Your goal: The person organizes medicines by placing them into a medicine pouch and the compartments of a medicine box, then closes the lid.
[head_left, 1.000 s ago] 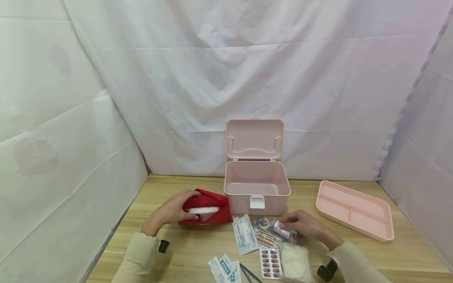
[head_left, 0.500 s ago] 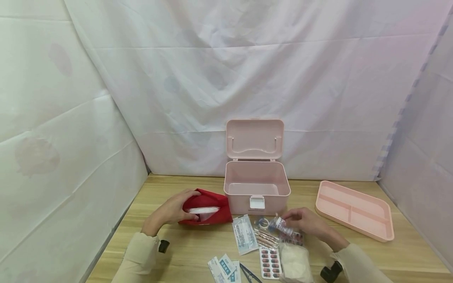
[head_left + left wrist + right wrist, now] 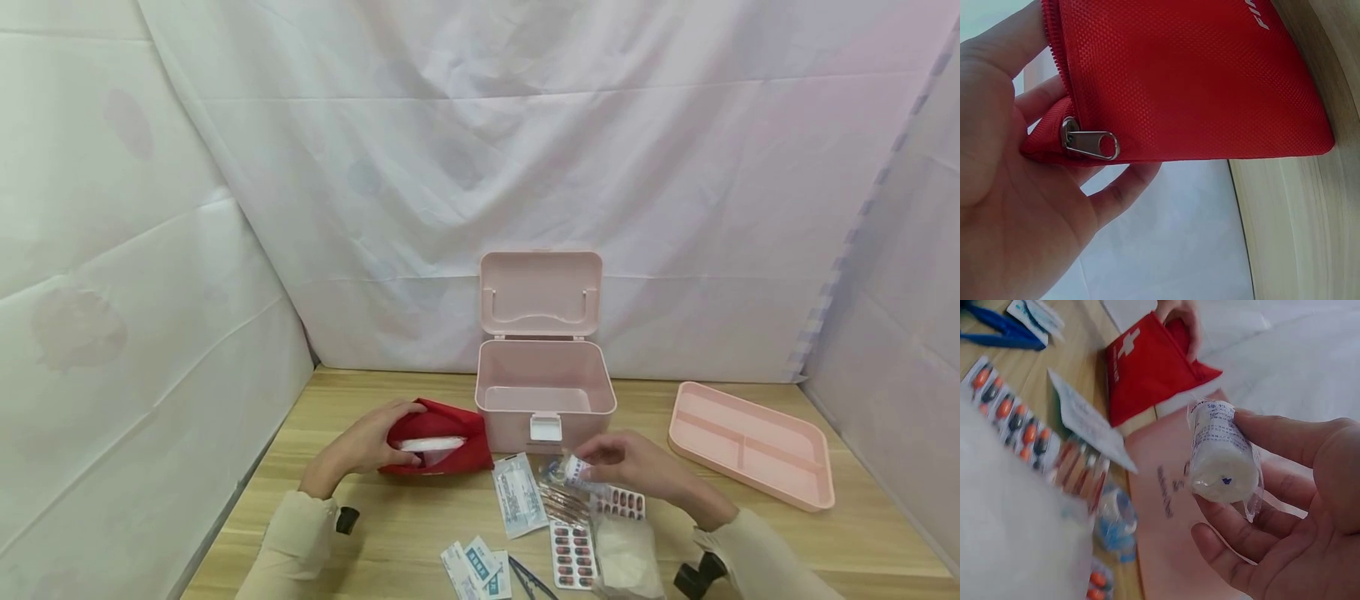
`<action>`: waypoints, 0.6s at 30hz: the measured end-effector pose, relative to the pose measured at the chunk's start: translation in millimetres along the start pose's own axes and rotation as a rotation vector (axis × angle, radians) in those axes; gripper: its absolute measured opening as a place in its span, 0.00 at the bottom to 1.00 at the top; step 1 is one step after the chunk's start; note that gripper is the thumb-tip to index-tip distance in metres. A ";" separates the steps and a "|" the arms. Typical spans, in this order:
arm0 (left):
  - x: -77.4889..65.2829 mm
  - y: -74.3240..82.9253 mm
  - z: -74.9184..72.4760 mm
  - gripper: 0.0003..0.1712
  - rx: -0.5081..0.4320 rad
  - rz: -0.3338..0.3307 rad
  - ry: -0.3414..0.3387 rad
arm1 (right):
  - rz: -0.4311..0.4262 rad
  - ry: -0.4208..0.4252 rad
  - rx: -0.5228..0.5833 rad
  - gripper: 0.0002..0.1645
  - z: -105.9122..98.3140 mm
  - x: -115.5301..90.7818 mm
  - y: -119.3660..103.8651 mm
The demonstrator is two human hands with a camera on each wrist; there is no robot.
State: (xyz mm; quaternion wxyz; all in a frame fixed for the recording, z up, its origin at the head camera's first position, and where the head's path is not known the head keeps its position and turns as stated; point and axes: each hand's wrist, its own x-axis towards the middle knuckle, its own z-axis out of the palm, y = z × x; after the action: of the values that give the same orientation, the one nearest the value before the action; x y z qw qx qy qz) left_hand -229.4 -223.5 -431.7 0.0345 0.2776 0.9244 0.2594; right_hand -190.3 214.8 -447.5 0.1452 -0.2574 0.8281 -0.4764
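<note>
Leftward goes the right hand (image 3: pixel 637 468), taking the roll (image 3: pixel 577 472) off the capsules (image 3: pixel 621 502), which show far more plainly than a second ago; across the way, the left hand (image 3: pixel 366 437) and the pouch (image 3: pixel 472 454) haven't budged. So the roll is up, just beyond the swabs (image 3: pixel 562 506) and in front of the box (image 3: pixel 506 433), pinched with the thumb on one side and fingers on the other. Over on the left, that hand grips one end of the pouch, the mouth gaping, a white pack (image 3: pixel 431 444) inside.

To do this nicely, I'd keep the pinch on the firm body of the roll, since the loose wrapper looks slippery, and hold it clear of the swabs. As for the left hand, its best work is keeping that mouth spread without squashing it.

Now look from the right wrist: there's the roll's end with a blue mark (image 3: pixel 1227 480), and the pouch's white cross (image 3: pixel 1129 342), neither of which the head view gives. From the left wrist comes the metal zip pull (image 3: pixel 1092 144), lost from above. Only the head view looks down on the pack, though, and how far the left thumb reaches in, I can't tell.
</note>
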 end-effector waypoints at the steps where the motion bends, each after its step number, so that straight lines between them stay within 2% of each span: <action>1: -0.2 -0.4 -0.1 0.41 -0.002 0.002 0.000 | -0.014 -0.002 -0.007 0.17 1.9 2.5 -5.3; 11: -0.8 1.2 -0.3 0.41 -0.024 -0.016 -0.012 | -0.112 -0.044 -0.047 0.15 24.7 33.3 -57.3; 18: -1.2 0.6 0.0 0.41 -0.036 -0.010 -0.003 | -0.143 -0.004 -0.126 0.15 39.6 56.9 -80.1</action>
State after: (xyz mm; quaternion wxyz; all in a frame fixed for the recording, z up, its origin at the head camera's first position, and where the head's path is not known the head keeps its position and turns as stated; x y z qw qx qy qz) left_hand -228.1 -223.7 -431.5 0.0424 0.2726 0.9209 0.2753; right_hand -195.0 121.3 -398.1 0.0961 -0.3254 0.8356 -0.4320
